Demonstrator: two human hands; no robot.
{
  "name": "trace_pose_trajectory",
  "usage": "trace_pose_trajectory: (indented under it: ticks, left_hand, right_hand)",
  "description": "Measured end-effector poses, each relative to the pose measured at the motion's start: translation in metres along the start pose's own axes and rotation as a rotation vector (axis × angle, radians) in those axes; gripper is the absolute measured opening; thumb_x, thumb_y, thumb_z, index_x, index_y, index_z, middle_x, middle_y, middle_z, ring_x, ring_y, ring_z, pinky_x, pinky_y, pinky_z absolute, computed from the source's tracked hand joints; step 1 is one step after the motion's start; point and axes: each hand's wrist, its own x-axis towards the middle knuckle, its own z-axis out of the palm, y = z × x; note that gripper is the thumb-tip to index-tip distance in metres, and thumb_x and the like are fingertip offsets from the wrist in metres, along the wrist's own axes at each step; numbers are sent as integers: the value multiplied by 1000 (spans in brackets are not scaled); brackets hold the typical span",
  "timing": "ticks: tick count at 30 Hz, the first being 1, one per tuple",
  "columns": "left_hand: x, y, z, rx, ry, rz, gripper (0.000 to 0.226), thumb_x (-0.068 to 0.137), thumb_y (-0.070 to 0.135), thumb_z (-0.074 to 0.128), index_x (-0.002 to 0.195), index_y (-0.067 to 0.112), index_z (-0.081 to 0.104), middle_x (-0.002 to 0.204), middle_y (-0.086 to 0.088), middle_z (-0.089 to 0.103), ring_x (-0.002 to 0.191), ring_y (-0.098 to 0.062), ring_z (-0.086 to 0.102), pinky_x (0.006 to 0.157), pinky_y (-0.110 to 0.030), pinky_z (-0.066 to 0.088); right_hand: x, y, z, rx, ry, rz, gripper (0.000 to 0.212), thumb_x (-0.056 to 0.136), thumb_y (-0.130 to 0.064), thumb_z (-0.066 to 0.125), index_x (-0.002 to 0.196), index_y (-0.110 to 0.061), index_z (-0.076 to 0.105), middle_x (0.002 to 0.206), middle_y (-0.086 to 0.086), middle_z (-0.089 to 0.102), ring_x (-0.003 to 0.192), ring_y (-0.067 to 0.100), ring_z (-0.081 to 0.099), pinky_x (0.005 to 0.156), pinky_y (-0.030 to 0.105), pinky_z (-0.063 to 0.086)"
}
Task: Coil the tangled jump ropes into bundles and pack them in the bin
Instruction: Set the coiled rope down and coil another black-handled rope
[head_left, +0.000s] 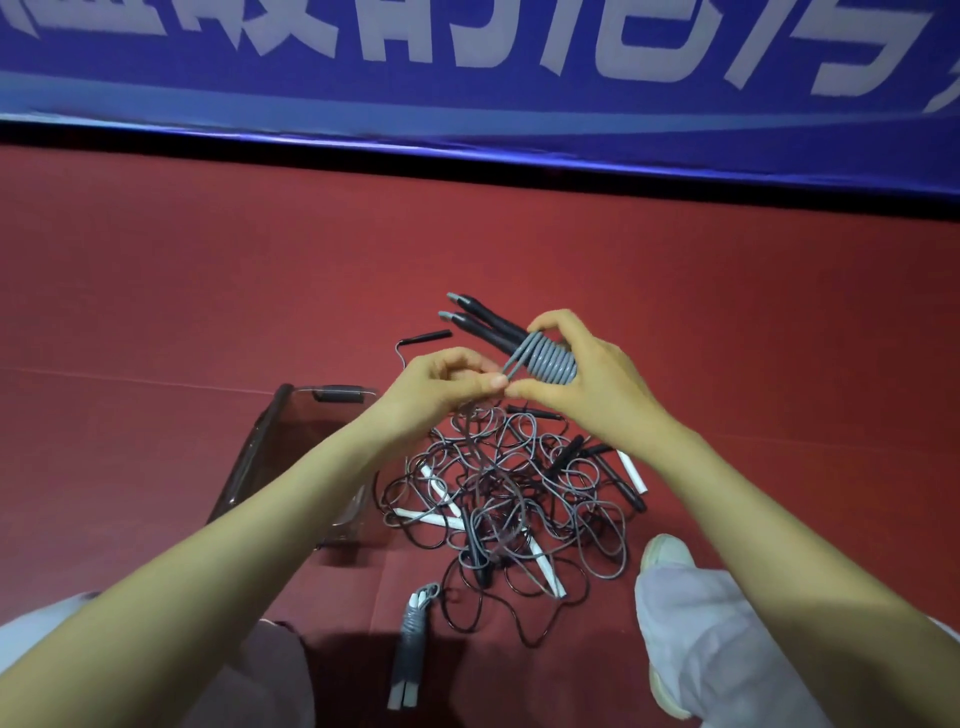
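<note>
**A:** So which step is being worked right now?

**B:** Winding, I'd say. The right hand is gripping the black handles of one jump rope, held side by side above the floor. The grey cord is lying round them in tight turns. The left hand is pinching the loose run of that cord just beside the coil, so both grips are closed on this rope.

**A:** And the rest?

**B:** The tangle is lying on the floor below the hands. One finished bundle with white handles is lying nearer the person, outside the bin. That bin is standing just left of the tangle.

**A:** What is the next move calling for?

**B:** Probably keeping the cord taut while laying another turn. The slack seems to be trailing down into the tangle, so it may be snagging there.
</note>
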Motion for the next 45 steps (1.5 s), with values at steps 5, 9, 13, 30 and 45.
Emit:
trace_pose_trajectory:
  ticks: [5,9,13,30,45]
  left_hand:
    - [-4,2,6,107,-68,140,14,80,24,68,83,10,65,67,5,64,65,-7,58,68,-18,47]
    - [-3,1,6,83,-67,133,23,75,34,71,79,12,66,68,0,61,67,-14,55,72,-26,46]
    - [-1,-3,-1,264,-102,77,40,82,60,62,75,22,72,64,1,54,69,-16,50,76,-34,42]
    - [22,-27,-58,392,-37,11,44,77,30,80,110,6,65,105,-5,69,92,-15,66,90,-43,54]
    - [-3,24,15,274,76,87,10,93,16,63,91,10,55,72,-5,62,37,-4,43,36,-14,31]
  right_hand:
    - [0,-1,2,300,-35,1,40,68,-64,71,93,-37,56,67,-5,58,54,7,45,56,28,39]
    - [-1,1,7,341,53,-13,36,77,-64,56,101,-38,58,61,11,57,50,12,44,54,39,43]
    - [-3,1,5,325,84,-40,57,90,-46,59,141,-47,33,56,2,51,48,12,39,51,28,35]
    - [-9,-13,-9,859,-626,174,61,90,-46,50,145,-42,24,57,10,52,33,9,32,31,15,23]
    - [1,-12,11,-676,-127,53,75,93,-58,43,151,-28,6,128,11,55,107,38,60,80,40,43]
